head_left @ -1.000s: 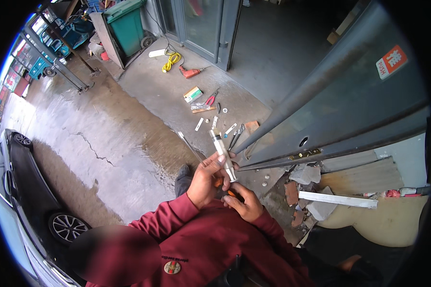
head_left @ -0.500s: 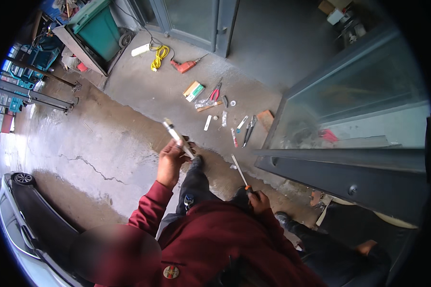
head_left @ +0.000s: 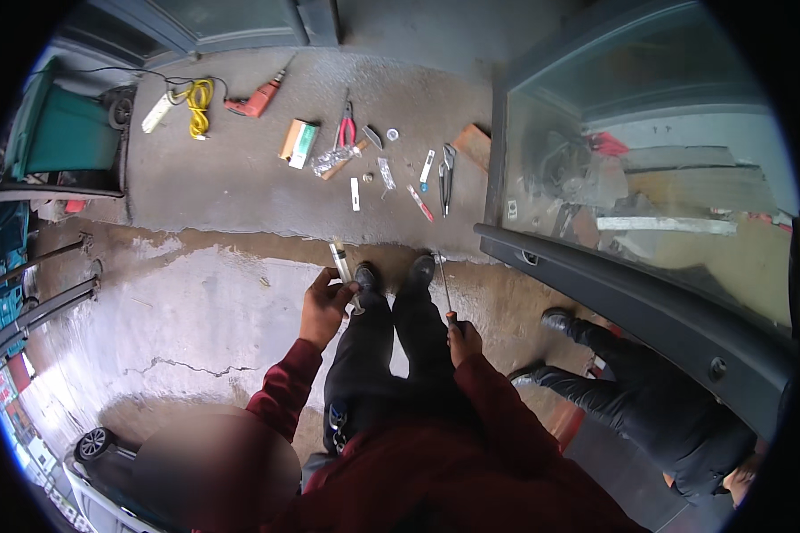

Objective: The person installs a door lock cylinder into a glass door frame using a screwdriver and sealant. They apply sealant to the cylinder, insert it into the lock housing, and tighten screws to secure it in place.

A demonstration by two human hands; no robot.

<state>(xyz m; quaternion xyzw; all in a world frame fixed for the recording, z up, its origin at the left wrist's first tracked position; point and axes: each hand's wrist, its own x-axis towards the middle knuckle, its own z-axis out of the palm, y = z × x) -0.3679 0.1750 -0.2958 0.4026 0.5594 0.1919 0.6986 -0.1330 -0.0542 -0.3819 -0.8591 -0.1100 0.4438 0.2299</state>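
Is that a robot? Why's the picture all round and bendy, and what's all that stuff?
No robot here: it's a person with bare hands. They wear a camera on their head, looking down. Its very wide lens makes the picture round and bends straight edges.

The left hand holds a clear syringe-like tube. The right hand holds what looks like a screwdriver with an orange and dark handle.

On the concrete ahead lie a red drill, a coiled yellow cable, a small box, red-handled pliers and dark-handled pliers.

Someone else in dark clothes is over on the right.
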